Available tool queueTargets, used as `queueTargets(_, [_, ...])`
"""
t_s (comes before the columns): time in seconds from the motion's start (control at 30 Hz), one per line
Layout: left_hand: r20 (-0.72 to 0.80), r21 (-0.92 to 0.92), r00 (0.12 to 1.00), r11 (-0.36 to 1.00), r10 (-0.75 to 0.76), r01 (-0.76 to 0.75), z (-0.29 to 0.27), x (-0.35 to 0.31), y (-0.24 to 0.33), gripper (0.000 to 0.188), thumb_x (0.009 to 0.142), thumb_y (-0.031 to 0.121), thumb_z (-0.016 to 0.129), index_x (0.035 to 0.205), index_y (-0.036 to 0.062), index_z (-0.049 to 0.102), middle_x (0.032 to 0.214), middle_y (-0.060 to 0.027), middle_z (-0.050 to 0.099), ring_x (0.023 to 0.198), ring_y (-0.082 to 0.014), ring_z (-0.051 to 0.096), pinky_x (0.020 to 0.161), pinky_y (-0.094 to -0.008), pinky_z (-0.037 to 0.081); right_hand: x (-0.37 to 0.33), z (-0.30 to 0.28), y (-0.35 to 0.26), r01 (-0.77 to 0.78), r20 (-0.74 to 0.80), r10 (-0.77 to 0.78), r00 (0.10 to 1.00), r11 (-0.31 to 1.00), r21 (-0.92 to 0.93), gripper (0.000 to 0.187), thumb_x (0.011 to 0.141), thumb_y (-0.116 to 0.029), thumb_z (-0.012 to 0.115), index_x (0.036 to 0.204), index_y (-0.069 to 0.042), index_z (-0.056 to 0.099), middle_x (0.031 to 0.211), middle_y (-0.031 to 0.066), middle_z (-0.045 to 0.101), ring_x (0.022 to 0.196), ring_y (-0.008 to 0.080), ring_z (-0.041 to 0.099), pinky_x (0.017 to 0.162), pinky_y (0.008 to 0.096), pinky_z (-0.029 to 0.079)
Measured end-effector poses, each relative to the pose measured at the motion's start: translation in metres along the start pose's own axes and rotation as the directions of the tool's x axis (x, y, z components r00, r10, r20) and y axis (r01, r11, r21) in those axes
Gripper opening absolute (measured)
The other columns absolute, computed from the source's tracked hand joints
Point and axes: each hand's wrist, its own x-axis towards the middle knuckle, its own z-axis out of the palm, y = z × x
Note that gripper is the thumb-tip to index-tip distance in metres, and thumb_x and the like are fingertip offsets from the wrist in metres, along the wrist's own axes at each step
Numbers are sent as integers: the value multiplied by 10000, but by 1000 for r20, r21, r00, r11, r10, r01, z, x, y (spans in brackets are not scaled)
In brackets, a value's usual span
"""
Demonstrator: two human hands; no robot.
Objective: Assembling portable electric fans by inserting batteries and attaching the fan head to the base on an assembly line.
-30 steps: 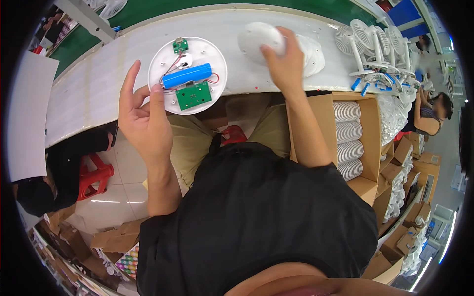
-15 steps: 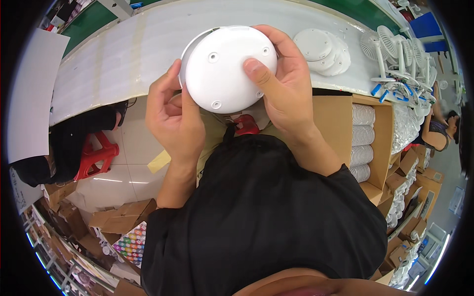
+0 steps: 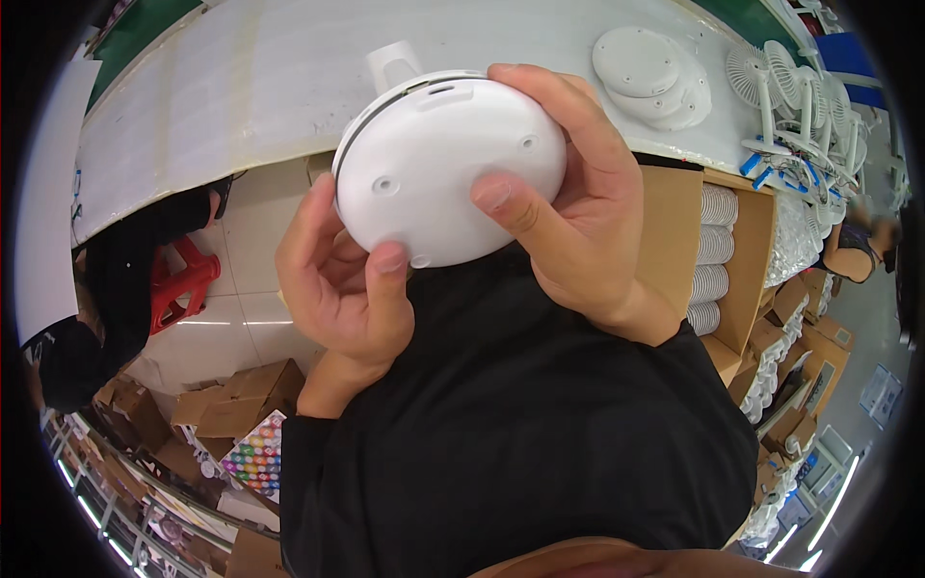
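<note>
Both my hands grip a round white fan base (image 3: 448, 183), its screw-hole underside facing up. A dark gap runs along its upper left edge, between the bottom cover and the shell behind it. A short white stem (image 3: 390, 65) sticks out on the far side. My left hand (image 3: 347, 279) holds the left rim, with the thumb at the lower edge. My right hand (image 3: 583, 207) wraps the right side and presses its thumb on the cover. The fingers behind the base are partly hidden.
White round covers (image 3: 644, 67) lie stacked on the white table (image 3: 251, 87). Small white fans (image 3: 785, 96) with blue-tipped wires stand at the right. Below them is a carton (image 3: 752, 250) of stacked ribbed white discs. A red stool (image 3: 183, 279) and another person are at the left.
The fan base has come down towards me and tilted, so its far edge, gap and stem now show. My left thumb has moved onto the cover's lower edge.
</note>
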Motion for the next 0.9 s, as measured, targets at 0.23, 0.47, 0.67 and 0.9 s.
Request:
queueTargets(0.23, [50, 32, 998, 999, 25, -27, -6, -2, -3, 538, 942, 135, 580, 1390, -69, 361, 1242, -261, 556, 953, -239, 649, 780, -275, 551, 5, -3, 5, 78, 116, -69, 991, 994, -72, 543, 828, -78, 720, 1325, 4, 519, 1218, 121, 493, 1016, 207, 528, 886, 286, 453])
queueTargets(0.47, [75, 79, 997, 997, -24, 18, -13, 4, 2, 523, 946, 158, 581, 1368, -85, 391, 1204, -242, 579, 919, -239, 642, 753, -283, 538, 7, 1, 0, -19, 111, 17, 994, 1000, 19, 560, 808, -80, 730, 1318, 20, 522, 1190, 123, 496, 1007, 218, 530, 876, 280, 447])
queueTargets(0.67, [144, 63, 983, 993, -111, 103, -20, 8, 15, 473, 947, 197, 591, 1301, -94, 475, 1136, -213, 617, 877, -227, 629, 717, -288, 521, 17, -6, -11, -32, 237, 28, 971, 999, 13, 573, 766, -106, 765, 1280, 27, 551, 1147, 123, 509, 955, 205, 537, 841, 262, 440])
queueTargets(0.9, [315, 263, 947, 964, -54, -33, -33, 16, 27, 408, 940, 229, 618, 1191, -89, 571, 1072, -190, 648, 826, -212, 622, 680, -266, 497, 31, -21, -7, 199, 403, -194, 895, 980, 30, 475, 715, -126, 808, 1133, 18, 636, 1033, 100, 543, 836, 182, 535, 753, 252, 432])
